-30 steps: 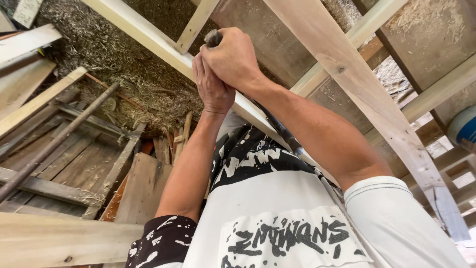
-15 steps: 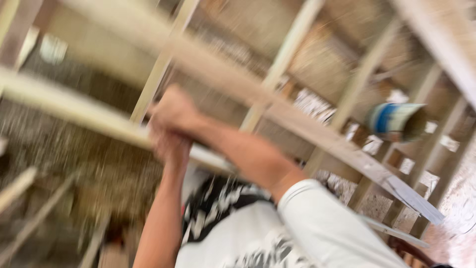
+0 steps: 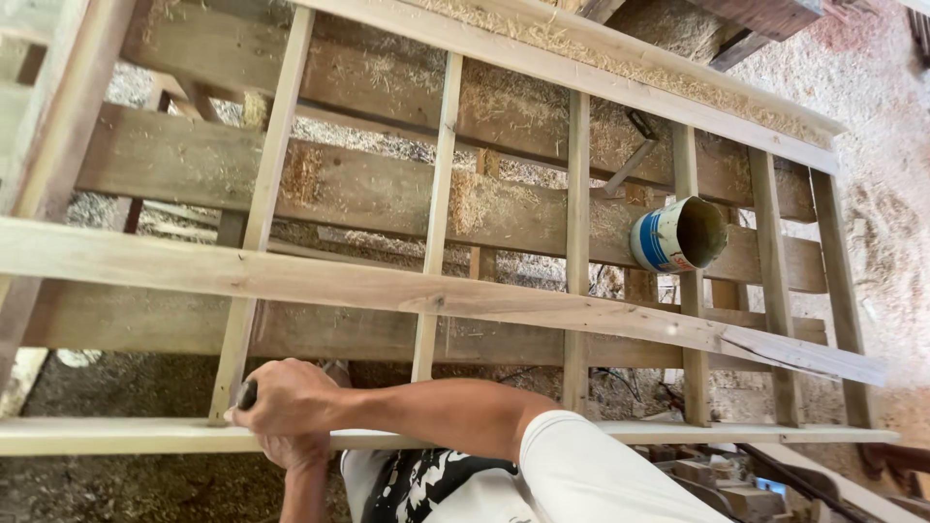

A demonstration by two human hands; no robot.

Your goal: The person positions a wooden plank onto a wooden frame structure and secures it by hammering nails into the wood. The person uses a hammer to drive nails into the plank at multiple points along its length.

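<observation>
Two hands at a wooden frame (image 3: 436, 291).
Right hand (image 3: 291, 397) clenched around a dark tool handle (image 3: 247, 394) against the lower rail; left hand (image 3: 295, 450) beneath it, grip unclear.

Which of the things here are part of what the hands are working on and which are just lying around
In hand:
right hand, gripping a dark tool handle
left hand, under the right one
wooden frame, at its near rail

Lying about:
blue-and-white can on the planks under the frame
sawdust
wood offcuts at lower right
</observation>
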